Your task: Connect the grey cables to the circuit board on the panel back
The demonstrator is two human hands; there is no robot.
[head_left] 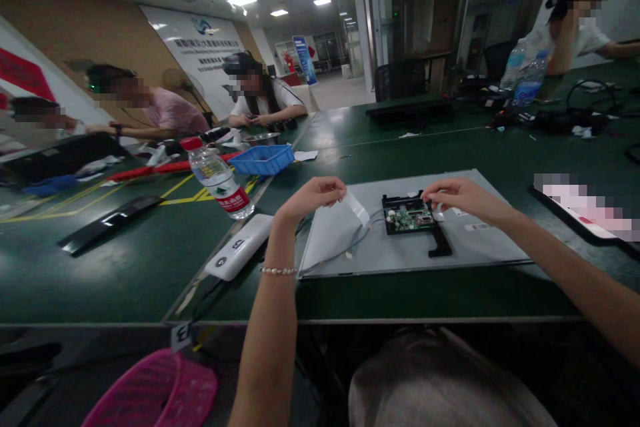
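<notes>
A flat grey panel [330,240] lies on the green table. On it rests a black bracket [443,243] around a small green circuit board [411,217], with thin grey cables running to the panel's lower left. My left hand [323,192] pinches the upper end of a whitish strip [356,208] above the panel's left part; the strip's lower end is near the cables. My right hand [450,195] is closed, fingertips together at the bracket's upper right corner; whatever they hold is too small to make out.
Left of the panel are a white power bank [240,248], a water bottle [220,180], a blue basket [263,160] and a black object [110,223]. A phone [580,210] lies right. Several people sit around. A pink basket [150,390] stands below the table edge.
</notes>
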